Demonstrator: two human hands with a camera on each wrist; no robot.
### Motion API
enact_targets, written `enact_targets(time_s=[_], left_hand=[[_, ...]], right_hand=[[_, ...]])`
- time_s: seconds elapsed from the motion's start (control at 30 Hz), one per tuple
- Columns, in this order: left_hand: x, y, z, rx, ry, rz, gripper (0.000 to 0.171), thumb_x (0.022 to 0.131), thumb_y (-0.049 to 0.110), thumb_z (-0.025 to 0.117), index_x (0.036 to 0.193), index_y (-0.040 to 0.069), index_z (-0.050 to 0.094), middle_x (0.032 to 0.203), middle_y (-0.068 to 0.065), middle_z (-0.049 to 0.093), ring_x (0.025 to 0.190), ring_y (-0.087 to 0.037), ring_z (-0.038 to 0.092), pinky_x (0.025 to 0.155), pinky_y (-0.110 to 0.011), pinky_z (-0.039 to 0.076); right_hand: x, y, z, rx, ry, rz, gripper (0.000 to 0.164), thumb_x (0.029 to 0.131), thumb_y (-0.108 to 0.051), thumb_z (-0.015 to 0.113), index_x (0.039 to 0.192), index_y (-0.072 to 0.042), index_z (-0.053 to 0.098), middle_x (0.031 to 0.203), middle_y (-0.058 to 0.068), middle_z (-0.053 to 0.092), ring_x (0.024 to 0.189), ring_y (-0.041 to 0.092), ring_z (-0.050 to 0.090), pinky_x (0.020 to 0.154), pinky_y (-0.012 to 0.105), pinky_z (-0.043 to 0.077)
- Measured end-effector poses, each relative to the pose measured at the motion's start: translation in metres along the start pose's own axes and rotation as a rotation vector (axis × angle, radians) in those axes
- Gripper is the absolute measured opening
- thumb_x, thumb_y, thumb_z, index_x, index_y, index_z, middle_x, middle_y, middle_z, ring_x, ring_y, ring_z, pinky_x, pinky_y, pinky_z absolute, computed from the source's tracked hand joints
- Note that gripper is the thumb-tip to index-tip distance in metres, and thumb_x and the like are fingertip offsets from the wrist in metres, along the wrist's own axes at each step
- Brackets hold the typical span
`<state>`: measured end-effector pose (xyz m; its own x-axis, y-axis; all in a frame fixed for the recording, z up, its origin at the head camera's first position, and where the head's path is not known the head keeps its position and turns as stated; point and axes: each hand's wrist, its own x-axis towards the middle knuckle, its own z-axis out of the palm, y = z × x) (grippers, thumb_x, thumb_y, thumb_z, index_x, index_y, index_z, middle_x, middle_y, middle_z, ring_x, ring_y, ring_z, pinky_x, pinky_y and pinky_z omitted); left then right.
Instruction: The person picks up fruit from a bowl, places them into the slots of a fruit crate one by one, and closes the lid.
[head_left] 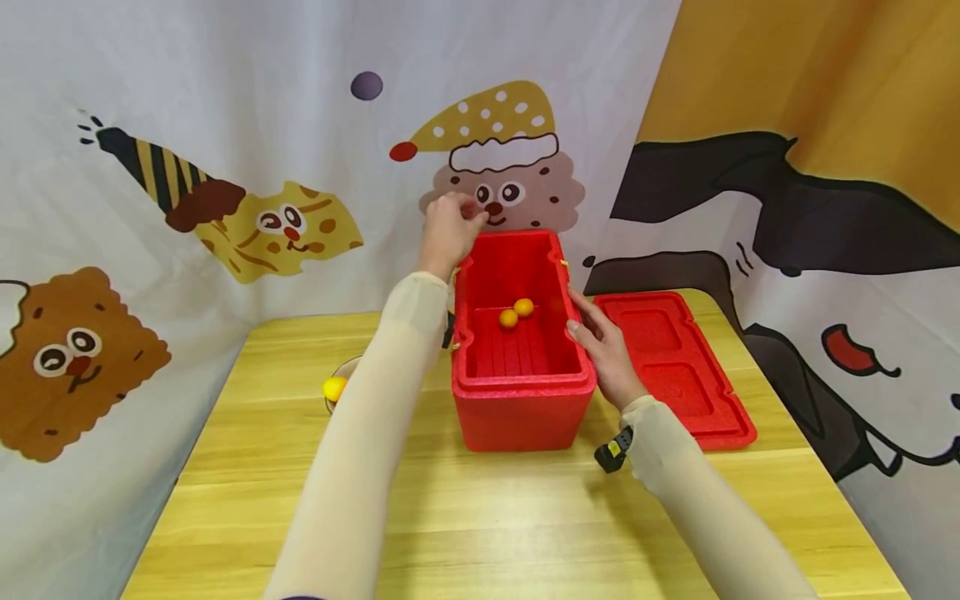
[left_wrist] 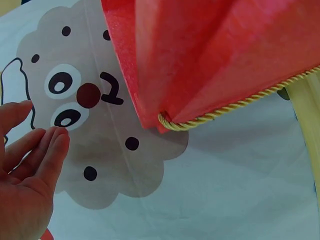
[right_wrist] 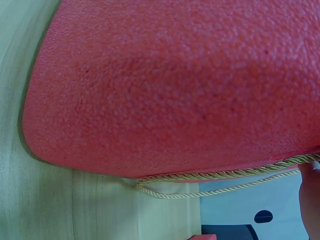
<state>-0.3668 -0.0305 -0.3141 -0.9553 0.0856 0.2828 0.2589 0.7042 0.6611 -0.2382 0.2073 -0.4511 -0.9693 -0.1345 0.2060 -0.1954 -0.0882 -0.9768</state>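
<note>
Two orange balls [head_left: 523,308] might roll if I jolt the red box [head_left: 522,417], mid-frame. My right hand [head_left: 606,354] touches it, spread; my left hand [head_left: 450,229] hovers empty, loosely spread.

Box [head_left: 525,417] is red w/ gold twisted cord [right_wrist: 220,175], 2 orange balls [head_left: 523,308] in it, red lid [head_left: 678,367] to its R, cream sleeves [head_left: 360,442] either side, yel. wood-grain table [head_left: 495,525] under, white cartoon-print curtain [head_left: 262,83] behind, incl. white-dotted yel. hat [head_left: 487,118].

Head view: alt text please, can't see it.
The right hand touches the right side of an open red box holding two round orange objects; the left hand hovers near its far left corner. A red lid lies on the table at right.
</note>
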Motion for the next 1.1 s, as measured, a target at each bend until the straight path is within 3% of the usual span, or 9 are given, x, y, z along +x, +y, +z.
enact_targets(time_s=[0.13,0.3,0.5,0.7,0.83,0.97,1.1], left_hand=[[-0.002,-0.001,-0.001,-0.004,-0.006,-0.004,0.033,0.095,0.023,0.068,0.122,0.004,0.067,0.116,-0.008,0.064,0.103,-0.019,0.058,0.091,-0.026,0.048],[-0.009,0.002,-0.003,-0.002,-0.061,0.006,0.036,0.095,0.026,0.067,0.126,0.007,0.065,0.118,-0.006,0.062,0.104,-0.019,0.056,0.092,-0.027,0.048],[-0.018,0.003,0.001,-0.049,-0.098,0.038,0.039,0.094,0.023,0.069,0.127,0.003,0.063,0.120,-0.008,0.061,0.105,-0.020,0.056,0.093,-0.026,0.049],[-0.023,0.002,-0.002,-0.076,-0.074,0.108,0.037,0.094,0.024,0.070,0.124,0.002,0.065,0.118,-0.010,0.063,0.104,-0.020,0.060,0.092,-0.025,0.049],[-0.031,-0.004,-0.006,-0.174,-0.043,0.153,0.034,0.093,0.021,0.070,0.122,0.002,0.066,0.115,-0.011,0.063,0.104,-0.022,0.062,0.091,-0.025,0.049],[-0.041,-0.010,-0.012,-0.284,-0.016,0.189,0.033,0.093,0.020,0.071,0.120,0.001,0.067,0.112,-0.010,0.064,0.103,-0.020,0.062,0.091,-0.025,0.049],[-0.051,-0.014,-0.018,-0.294,-0.004,0.212,0.034,0.092,0.018,0.072,0.120,0.000,0.067,0.113,-0.011,0.064,0.104,-0.022,0.062,0.093,-0.028,0.050]], right_hand=[[0.001,-0.001,0.000,-0.004,0.003,-0.003,0.054,0.102,-0.022,0.055,0.153,-0.023,0.037,0.154,0.005,0.035,0.135,0.036,0.037,0.095,0.041,0.047],[0.002,-0.003,0.001,-0.002,0.005,-0.008,0.055,0.102,-0.025,0.056,0.153,-0.024,0.038,0.154,0.007,0.035,0.135,0.041,0.036,0.095,0.048,0.045],[-0.001,-0.001,0.002,0.007,0.004,0.015,0.055,0.102,-0.027,0.056,0.153,-0.026,0.038,0.153,0.004,0.037,0.133,0.035,0.039,0.091,0.037,0.050],[-0.002,0.003,0.001,0.025,0.009,-0.001,0.054,0.102,-0.025,0.056,0.153,-0.023,0.038,0.153,0.007,0.037,0.133,0.039,0.038,0.093,0.040,0.049],[-0.001,0.003,0.001,0.023,0.013,0.000,0.054,0.102,-0.026,0.056,0.153,-0.024,0.039,0.152,0.006,0.037,0.133,0.040,0.038,0.095,0.045,0.047],[-0.002,0.001,0.002,0.026,0.011,0.003,0.055,0.101,-0.027,0.057,0.153,-0.024,0.038,0.152,0.006,0.038,0.133,0.040,0.038,0.094,0.042,0.048],[-0.001,0.002,0.002,0.046,0.007,-0.001,0.055,0.101,-0.026,0.056,0.153,-0.022,0.038,0.152,0.007,0.037,0.133,0.043,0.036,0.092,0.039,0.050]])
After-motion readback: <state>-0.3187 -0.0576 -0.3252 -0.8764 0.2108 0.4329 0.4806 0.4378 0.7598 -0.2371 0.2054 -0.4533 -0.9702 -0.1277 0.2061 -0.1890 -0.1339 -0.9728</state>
